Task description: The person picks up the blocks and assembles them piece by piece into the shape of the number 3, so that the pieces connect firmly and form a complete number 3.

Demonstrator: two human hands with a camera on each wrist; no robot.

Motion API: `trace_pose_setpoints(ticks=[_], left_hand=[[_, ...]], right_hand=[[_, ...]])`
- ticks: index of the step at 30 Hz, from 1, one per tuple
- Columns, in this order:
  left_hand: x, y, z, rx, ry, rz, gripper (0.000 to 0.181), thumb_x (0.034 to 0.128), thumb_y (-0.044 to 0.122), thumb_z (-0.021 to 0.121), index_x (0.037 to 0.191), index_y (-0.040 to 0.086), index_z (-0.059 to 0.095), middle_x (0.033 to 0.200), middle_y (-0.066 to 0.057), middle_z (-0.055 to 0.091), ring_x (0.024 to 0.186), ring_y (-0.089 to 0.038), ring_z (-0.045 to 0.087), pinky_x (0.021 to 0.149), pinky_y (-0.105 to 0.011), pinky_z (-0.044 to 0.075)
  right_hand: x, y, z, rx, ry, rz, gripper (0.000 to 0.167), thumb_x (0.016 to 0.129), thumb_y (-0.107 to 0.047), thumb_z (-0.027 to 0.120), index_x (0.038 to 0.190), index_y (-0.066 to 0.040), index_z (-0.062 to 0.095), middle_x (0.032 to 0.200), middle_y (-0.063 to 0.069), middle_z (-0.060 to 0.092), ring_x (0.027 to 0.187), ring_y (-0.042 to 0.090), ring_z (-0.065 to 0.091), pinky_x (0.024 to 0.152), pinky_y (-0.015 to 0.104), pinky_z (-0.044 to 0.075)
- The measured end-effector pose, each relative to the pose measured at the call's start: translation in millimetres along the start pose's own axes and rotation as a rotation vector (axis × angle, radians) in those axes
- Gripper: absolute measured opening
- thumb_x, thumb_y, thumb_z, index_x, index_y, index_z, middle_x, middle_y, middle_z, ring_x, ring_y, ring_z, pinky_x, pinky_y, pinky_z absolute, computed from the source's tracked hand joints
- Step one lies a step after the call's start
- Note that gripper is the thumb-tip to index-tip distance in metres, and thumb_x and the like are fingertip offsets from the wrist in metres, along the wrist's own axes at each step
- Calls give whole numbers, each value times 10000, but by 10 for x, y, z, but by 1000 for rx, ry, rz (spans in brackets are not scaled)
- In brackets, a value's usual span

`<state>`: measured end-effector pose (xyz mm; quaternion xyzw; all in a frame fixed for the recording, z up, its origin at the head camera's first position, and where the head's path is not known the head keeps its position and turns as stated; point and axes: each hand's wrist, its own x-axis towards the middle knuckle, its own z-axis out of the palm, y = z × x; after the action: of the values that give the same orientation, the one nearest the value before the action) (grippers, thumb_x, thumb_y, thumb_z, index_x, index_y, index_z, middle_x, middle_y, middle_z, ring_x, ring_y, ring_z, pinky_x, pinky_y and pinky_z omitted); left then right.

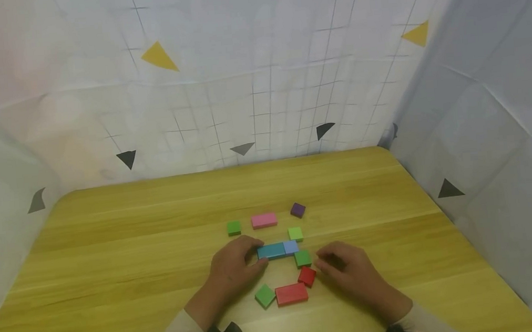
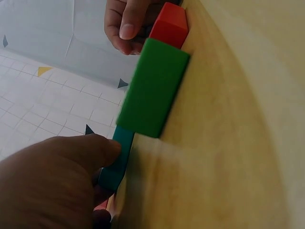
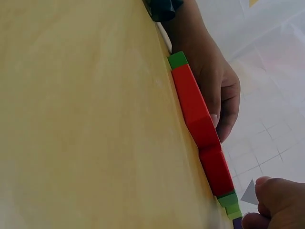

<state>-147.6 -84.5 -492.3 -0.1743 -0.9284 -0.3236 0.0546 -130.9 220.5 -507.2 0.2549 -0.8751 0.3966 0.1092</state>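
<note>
My left hand [image 1: 233,264] pinches the left end of a teal rectangular block [image 1: 271,251] between thumb and fingers. That block's right end meets a small light blue block [image 1: 291,246]. My right hand [image 1: 351,268] is just right of a green block [image 1: 302,259] and a small red block [image 1: 307,276], its fingers bent and holding nothing; a small gap shows between its thumb and fingertips in the right wrist view. A lime green block [image 1: 295,233] lies behind the light blue one. Nearer me are a long red block [image 1: 291,294] and another green block [image 1: 265,296].
Farther back on the wooden table [image 1: 125,241] lie a green block [image 1: 234,228], a pink rectangular block [image 1: 264,220] and a small purple block [image 1: 298,210]. A pale patterned cloth [image 1: 204,113] hangs behind the table and along its sides.
</note>
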Motion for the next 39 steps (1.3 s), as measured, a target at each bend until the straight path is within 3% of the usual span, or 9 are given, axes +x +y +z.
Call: trace_pose_setpoints(ticks=[11, 22, 31, 39], left_hand=[[26, -31, 68, 10, -5, 12, 329, 873, 411, 729, 1168, 274, 686, 1111, 151, 672, 994, -44, 606, 860, -332, 513], [6, 14, 15, 6, -7, -4, 331, 871, 405, 731, 1169, 267, 687, 1123, 142, 675, 1008, -46, 604, 871, -330, 509], [-4, 1, 13, -19, -9, -17, 334, 872, 413, 732, 1170, 273, 681, 1093, 158, 664, 951, -23, 583, 846, -316, 507], [-11, 13, 10, -29, -9, -19, 330, 873, 404, 737, 1165, 258, 688, 1072, 147, 667, 894, -32, 562, 813, -307, 496]], right_hand=[[268, 220, 30, -58, 51, 78, 215, 926, -303, 718, 1095, -171, 701, 1032, -114, 682, 949, 68, 636, 831, 301, 554], [357, 212, 37, -49, 42, 82, 223, 912, -288, 737, 1095, -163, 710, 1035, -112, 686, 959, 66, 632, 838, 317, 559], [534, 263, 56, -69, 71, 74, 234, 908, -251, 742, 1096, -115, 711, 1056, -38, 709, 993, 129, 659, 869, 366, 559], [594, 284, 59, -69, 48, 107, 239, 911, -261, 737, 1103, -121, 706, 1054, -36, 704, 987, 116, 651, 863, 370, 560]])
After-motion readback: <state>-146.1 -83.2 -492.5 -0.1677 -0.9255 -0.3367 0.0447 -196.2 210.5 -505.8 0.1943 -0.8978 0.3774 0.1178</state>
